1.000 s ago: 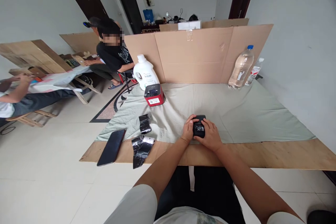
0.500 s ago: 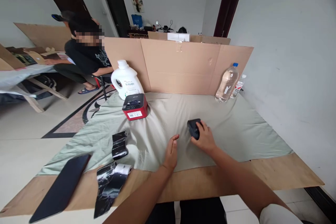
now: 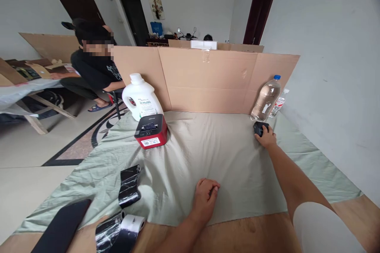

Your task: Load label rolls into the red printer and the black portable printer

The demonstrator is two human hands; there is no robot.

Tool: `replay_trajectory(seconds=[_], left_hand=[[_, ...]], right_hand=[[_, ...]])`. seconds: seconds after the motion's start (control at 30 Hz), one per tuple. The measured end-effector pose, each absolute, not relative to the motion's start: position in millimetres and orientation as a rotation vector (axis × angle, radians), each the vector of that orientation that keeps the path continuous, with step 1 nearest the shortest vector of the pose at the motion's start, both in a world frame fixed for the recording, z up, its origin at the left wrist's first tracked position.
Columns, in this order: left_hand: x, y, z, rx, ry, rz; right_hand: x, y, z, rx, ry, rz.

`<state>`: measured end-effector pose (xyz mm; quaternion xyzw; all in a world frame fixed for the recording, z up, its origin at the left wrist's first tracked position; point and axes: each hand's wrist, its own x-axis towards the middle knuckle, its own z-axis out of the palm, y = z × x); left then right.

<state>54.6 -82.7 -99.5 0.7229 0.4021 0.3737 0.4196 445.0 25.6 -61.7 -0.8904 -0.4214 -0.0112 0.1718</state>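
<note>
My right hand (image 3: 266,137) reaches far out to the right, its fingers wrapped over a small black boxy device (image 3: 260,128). That device rests on the pale green cloth (image 3: 237,174), just in front of a large clear bottle with a blue cap (image 3: 266,101). Near the front edge of the cloth lies my left hand (image 3: 205,197), fingers curled in, with nothing visible in them. To its left, shiny black rolls of film (image 3: 129,187) lie on the cloth, beside a white roll with a black tail (image 3: 132,223).
A red and black boxy machine (image 3: 151,132) stands before a white jug (image 3: 143,97). A smaller bottle (image 3: 279,103) is at the right. Cardboard (image 3: 208,83) forms a back wall. A dark flat slab (image 3: 63,225) lies front left. Another person (image 3: 92,65) sits beyond, left.
My right hand has carried the black device right and farther back, beside the large bottle. My left hand has drawn nearer, and its fingers have curled in.
</note>
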Motion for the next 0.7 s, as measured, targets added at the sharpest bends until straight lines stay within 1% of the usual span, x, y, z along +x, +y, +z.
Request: replay_trajectory(seconds=[0.1,0.17,0.23,0.3,0.37,0.43,0.47,0.5,0.6,0.7], left_hand=[[49.9,-90.5,-98.3,1.674,1.040,0.894],[38.6,-86.8,-88.5,1.546,1.023,0.847],[17.2,-67.0,-69.2,1.464,1.005,0.857],[-15.1,-29.3,-44.5,1.450,1.073,1.012],[-55.6,20.8,-22.5,1.476,1.245,1.312],[-98.1,72.1,-10.6,1.434,1.482,1.579],[-117.7,94.8,-9.4,1.349,1.603,1.624],[-134.8,114.0,-11.1,1.247,1.685,1.601],[-165.6,148.7,-26.4,0.998,1.695,1.428],[-165.0,156.5,-41.8,0.939,1.550,1.364]], right_hand=[[422.6,29.7,-58.6,-2.532,-1.194,-0.242],[396.0,43.3,-53.0,-2.428,-1.300,-0.383],[356.6,63.9,-47.3,-2.239,-1.503,-0.353],[303.2,85.7,-43.9,-2.004,-1.712,-0.176],[239.3,103.6,-44.4,-1.773,-1.853,0.084],[172.8,115.5,-48.6,-1.589,-1.922,0.328],[141.5,119.6,-51.7,-1.510,-1.937,0.440],[112.7,122.9,-55.1,-1.457,-1.924,0.555],[47.8,130.9,-64.5,-1.376,-1.732,0.883],[16.8,136.5,-69.4,-1.291,-1.588,1.014]])
